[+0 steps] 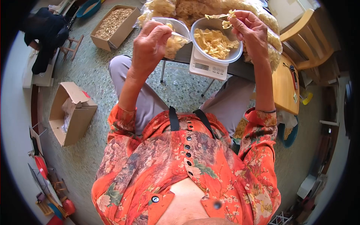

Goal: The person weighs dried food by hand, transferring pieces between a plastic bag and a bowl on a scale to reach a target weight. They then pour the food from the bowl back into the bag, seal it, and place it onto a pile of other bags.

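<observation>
From my end, I have both bare arms (pixel 264 84) reaching forward from rolled, red-orange floral sleeves (pixel 258 144), the hands raised and well apart. My bare left hand (pixel 150 43) is bent inward with its back up, thumb and fingers closed in a pinch. My bare right hand (pixel 252 32) pinches between thumb and fingertips, its other fingers curled, and a thin dark band (pixel 267 111) circles that forearm near the cuff.

The left hand (pixel 150 45) grips a clear bag (pixel 173 45) of yellow pieces. The right hand (pixel 250 32) pinches a few dried strips (pixel 227 18) above a bowl (pixel 234 53) of them, which sits on a scale (pixel 205 69). Full bags (pixel 275 39) lie at the table's far side. On the floor stand a far-left box (pixel 129 23) of chips and an open box (pixel 75 120) nearer.
</observation>
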Demonstrator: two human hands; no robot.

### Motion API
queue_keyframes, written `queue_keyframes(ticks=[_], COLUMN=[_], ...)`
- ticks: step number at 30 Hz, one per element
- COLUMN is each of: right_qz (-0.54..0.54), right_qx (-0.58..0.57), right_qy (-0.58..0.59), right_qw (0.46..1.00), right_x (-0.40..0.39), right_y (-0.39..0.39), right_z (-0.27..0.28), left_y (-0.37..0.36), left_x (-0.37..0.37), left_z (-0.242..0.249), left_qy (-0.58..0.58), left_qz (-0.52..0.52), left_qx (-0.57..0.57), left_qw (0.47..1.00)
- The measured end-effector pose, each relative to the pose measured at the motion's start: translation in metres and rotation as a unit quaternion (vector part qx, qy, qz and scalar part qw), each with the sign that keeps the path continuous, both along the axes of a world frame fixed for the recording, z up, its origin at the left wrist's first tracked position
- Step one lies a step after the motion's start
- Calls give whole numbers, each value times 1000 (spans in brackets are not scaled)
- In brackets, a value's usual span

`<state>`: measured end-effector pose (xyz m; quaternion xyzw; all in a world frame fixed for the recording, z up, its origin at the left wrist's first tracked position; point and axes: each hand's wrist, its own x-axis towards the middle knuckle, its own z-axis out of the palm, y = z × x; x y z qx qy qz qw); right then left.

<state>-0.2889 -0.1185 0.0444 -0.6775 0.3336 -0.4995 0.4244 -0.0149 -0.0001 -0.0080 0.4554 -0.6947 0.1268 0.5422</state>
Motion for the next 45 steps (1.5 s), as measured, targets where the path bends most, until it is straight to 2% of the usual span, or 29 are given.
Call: queue_keyframes(ticks=[2,4,6,10,13,15,16,19,20,22,24,27,29,30,32,34,35,36,38,39,40,42,43,45], right_qz=[19,34,58,108,103,85,86,48,48,96,120,119,136,125,98,87,72,77,53,47,51,60,70,70], right_qx=[-8,-16,-84,-80,-132,-251,-252,-360,-361,-391,-206,-172,-109,-270,-353,-356,-360,-361,-361,-376,-376,-330,-318,-291], right_qy=[-16,24,84,118,155,254,255,437,438,336,261,234,282,267,283,317,350,348,294,284,282,261,261,248], right_qw=[1000,999,991,984,974,930,930,823,822,852,935,950,943,917,886,875,862,862,883,881,881,905,909,921], right_x=[16,31,57,91,108,113,116,123,125,129,120,102,94,95,101,106,108,110,114,114,114,114,113,115], right_y=[10,18,37,44,36,36,35,35,34,34,44,55,67,62,59,50,44,41,37,36,35,33,31,27], right_z=[7,12,21,16,5,5,6,9,9,14,30,33,31,17,-2,-17,-22,-21,-21,-21,-22,-23,-24,-28], left_y=[0,0,4,9,13,15,15,15,17,18,18,20,19,18,15,14,18,18,11,13,12,3,-5,-12], left_x=[-2,-4,-4,-3,-1,1,3,5,6,8,13,18,20,21,25,30,33,41,61,63,64,68,70,72], left_z=[-1,0,3,1,-1,-2,-3,-5,-5,-5,-5,-1,-1,0,3,10,14,19,28,37,37,37,32,23], left_qy=[12,19,17,32,26,19,20,18,19,21,10,1,-7,-20,-25,-69,-54,-54,-175,-190,-189,-239,-244,-251], left_qz=[-17,-21,-19,-14,2,4,5,7,12,20,29,41,49,51,47,35,25,29,-19,-10,-6,-69,-113,-117], left_qx=[-1,-2,5,3,-16,-21,-22,-34,-21,-10,-9,-5,11,24,17,4,62,63,87,174,176,171,113,134], left_qw=[1000,1000,1000,999,1000,1000,1000,999,1000,1000,999,999,999,998,998,997,996,996,980,966,966,953,957,952])
